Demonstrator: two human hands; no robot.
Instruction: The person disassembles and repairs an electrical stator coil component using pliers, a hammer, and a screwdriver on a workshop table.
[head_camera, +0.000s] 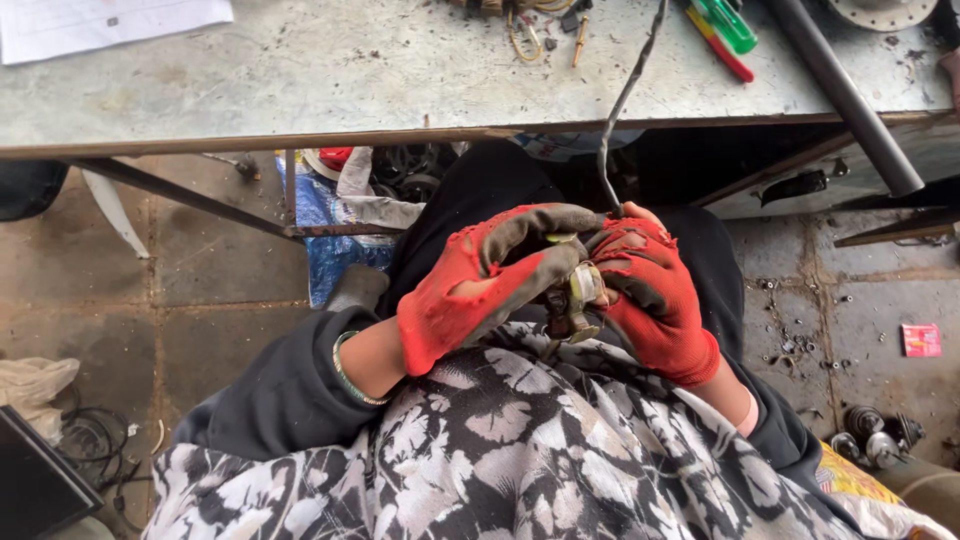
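Gripping a small metal part (572, 300), left hand (480, 285), right hand (650, 300) both clenched, cable (625, 100) overhead, workbench (300, 90) ahead.

A white printed sheet of paper (105, 22) lies on the far left corner of the bench (330, 80), a small flat pink-red packet (921, 340) lies on the tiled floor at the right, and a crumpled blue plastic bag (325, 240) sits under the bench.

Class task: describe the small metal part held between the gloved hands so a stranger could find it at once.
Below the metal bench, over the person's lap, two red gloves meet. Between left hand and right hand sits a small metal part. It alone is yellowish, with a twisted cable rising from it.
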